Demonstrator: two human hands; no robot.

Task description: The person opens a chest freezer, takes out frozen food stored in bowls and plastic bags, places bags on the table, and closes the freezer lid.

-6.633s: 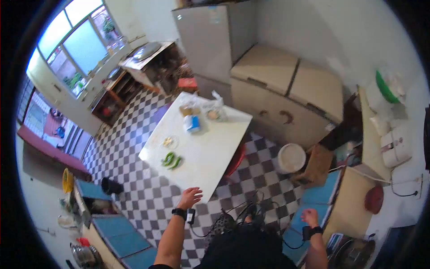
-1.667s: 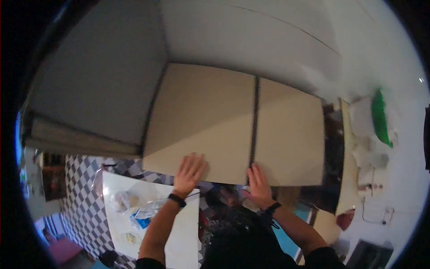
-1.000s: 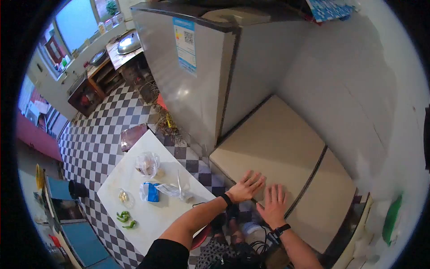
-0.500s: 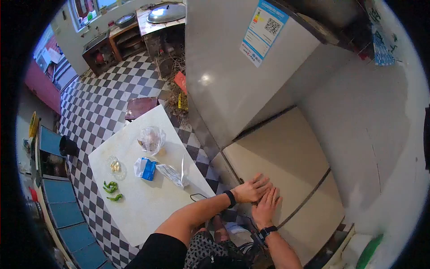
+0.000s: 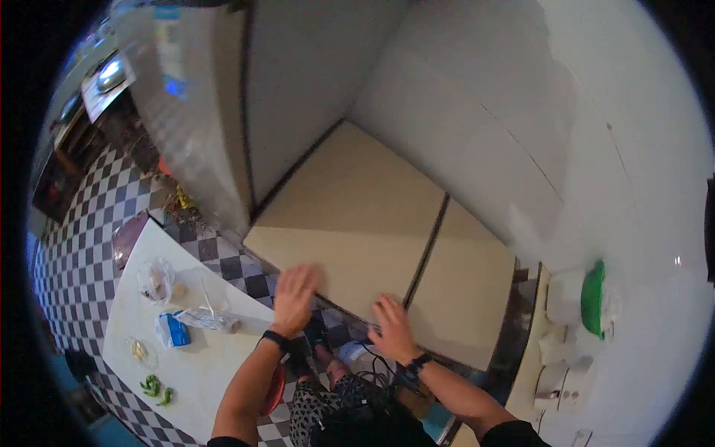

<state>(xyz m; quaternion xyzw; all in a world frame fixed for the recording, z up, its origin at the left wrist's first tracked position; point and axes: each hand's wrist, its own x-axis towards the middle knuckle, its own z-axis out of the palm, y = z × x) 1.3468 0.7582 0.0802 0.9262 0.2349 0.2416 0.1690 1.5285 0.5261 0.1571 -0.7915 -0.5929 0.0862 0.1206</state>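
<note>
At the front of the beige, flat-topped, two-lidded chest [image 5: 350,238], your right grip [image 5: 395,328] lies open beside the dark seam [image 5: 427,257], probably so both lids stay within reach. Left grip [image 5: 296,294] open, blurred; contact uncertain. Neither holds anything.

My left hand [image 5: 296,294] and right hand [image 5: 392,328] no longer touch each other on the larger freezer lid [image 5: 357,235], as half a second ago; now they are apart, the left one blurred. My view is turned too: the refrigerator [image 5: 186,127] moves leftward, and the green rim [image 5: 593,299] shows more fully.
</note>
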